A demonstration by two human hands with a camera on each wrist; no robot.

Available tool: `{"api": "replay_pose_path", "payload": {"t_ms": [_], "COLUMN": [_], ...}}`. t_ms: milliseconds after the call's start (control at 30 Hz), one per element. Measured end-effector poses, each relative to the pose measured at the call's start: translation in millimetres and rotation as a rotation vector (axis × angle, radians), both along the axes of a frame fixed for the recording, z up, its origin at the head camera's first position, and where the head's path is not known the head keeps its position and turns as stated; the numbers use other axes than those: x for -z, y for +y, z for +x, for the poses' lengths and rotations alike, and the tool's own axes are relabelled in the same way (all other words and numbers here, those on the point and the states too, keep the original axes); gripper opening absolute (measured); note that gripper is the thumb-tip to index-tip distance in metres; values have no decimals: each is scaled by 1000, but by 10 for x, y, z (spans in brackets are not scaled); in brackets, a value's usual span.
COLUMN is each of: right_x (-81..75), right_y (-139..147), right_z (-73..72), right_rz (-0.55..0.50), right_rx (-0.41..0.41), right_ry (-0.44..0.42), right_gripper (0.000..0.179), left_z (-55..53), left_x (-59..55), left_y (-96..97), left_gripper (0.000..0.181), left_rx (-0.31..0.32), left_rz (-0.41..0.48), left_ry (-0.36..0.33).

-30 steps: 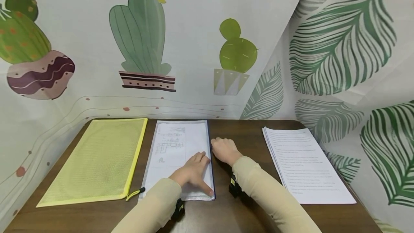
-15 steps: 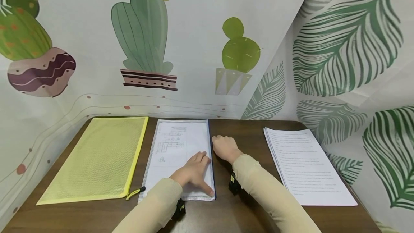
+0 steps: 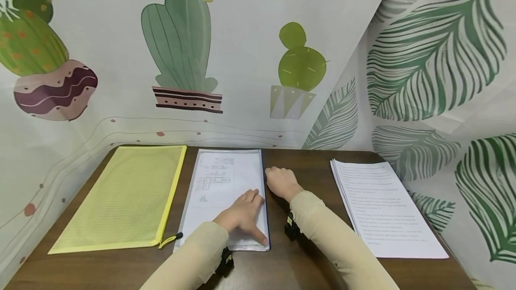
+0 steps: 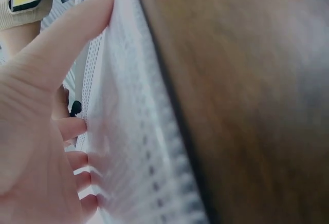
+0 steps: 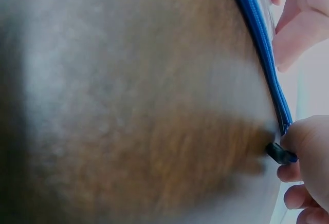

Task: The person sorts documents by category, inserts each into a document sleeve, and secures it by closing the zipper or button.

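Note:
A white-edged mesh zip bag (image 3: pixel 251 248) with a printed drawing sheet (image 3: pixel 215 200) inside lies on the table. My left hand (image 3: pixel 242 216) rests on its near right part, fingers spread and thumb close to the near corner. In the left wrist view the thumb lies on the white mesh edge (image 4: pixel 149 136). Along the bag's right side runs a blue zipper (image 5: pixel 259 34). My right hand (image 3: pixel 283 183) is at that side with fingers curled, and in the right wrist view it pinches the dark zipper pull (image 5: pixel 280 153).
A yellow mesh bag (image 3: pixel 121 200) lies to the left, its black-tipped cord (image 3: pixel 171 240) pointing towards the white bag. On the right is a stack of printed papers (image 3: pixel 387 209). A patterned wall covering (image 3: pixel 242 57) rises behind the brown table (image 3: pixel 306 160).
My right hand has crept slightly towards the back along the bag's right edge. The left hand keeps its place on the bag. The head view has shifted a little.

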State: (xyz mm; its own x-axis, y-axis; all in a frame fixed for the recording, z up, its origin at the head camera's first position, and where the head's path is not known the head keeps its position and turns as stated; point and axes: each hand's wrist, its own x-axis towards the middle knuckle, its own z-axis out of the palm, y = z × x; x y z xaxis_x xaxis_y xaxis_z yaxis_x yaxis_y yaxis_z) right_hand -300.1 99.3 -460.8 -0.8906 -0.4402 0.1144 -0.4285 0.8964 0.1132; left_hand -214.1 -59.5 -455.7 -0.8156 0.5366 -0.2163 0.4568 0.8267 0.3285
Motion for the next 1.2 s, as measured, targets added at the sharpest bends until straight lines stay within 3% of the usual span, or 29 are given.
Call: {"api": "replay_pose_path", "payload": {"t_ms": [1200], "right_x": [-33], "right_y": [22], "right_z": [-24], "right_rz": [-4], "right_rx": [15], "right_ry": [1], "right_gripper": [12], "left_z": [194], "left_x": [-75], "left_y": [31], "left_gripper": [109], "left_rx": [40], "left_rz": [-36], "left_ry": [48]}}
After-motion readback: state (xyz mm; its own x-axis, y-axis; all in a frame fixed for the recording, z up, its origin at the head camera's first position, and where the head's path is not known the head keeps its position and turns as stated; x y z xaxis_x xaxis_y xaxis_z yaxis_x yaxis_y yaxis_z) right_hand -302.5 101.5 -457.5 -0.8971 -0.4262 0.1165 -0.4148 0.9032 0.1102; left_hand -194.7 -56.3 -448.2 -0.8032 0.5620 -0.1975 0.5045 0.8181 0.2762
